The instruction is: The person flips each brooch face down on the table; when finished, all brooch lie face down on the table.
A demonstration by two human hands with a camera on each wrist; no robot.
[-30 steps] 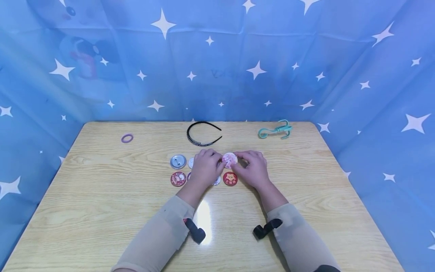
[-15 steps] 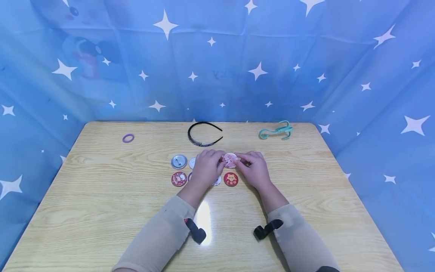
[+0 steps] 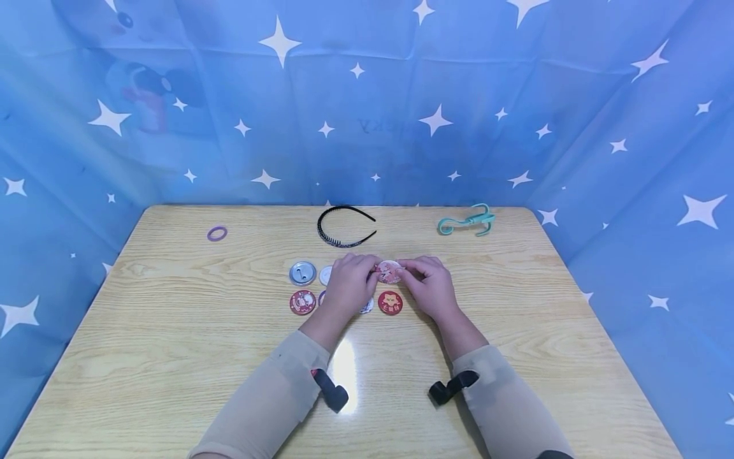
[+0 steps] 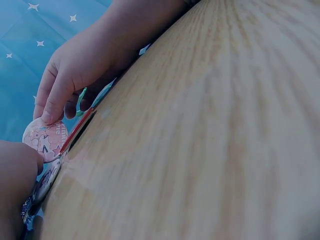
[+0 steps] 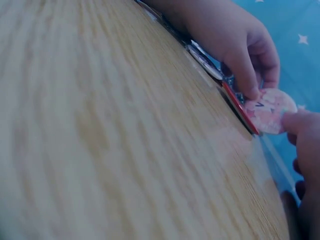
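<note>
A pink round badge [image 3: 389,272] is held between both hands, its face tilted up off the table in the wrist views. The left hand [image 3: 351,284] pinches its left edge with thumb and fingers; the right hand [image 3: 430,285] pinches its right edge. In the left wrist view the pink badge [image 4: 46,140] stands behind a red badge's edge. Just below it in the head view lies a red badge with a yellow star figure [image 3: 390,303]. Other badges are partly hidden under the left hand, among them a white one [image 3: 325,275].
A silver badge back [image 3: 302,273] and a red-and-white badge [image 3: 302,302] lie left of the hands. Behind are a black headband [image 3: 324,234], a purple ring [image 3: 217,233] and a teal hooked object [image 3: 470,220]. A starry blue cloth [image 3: 321,83] hangs beyond the wooden table [image 3: 172,357].
The pink badge has tilted, its face looking flatter in the head view. The right hand's thumb has shifted toward the badge's right edge; both arms stay nearly in place.
</note>
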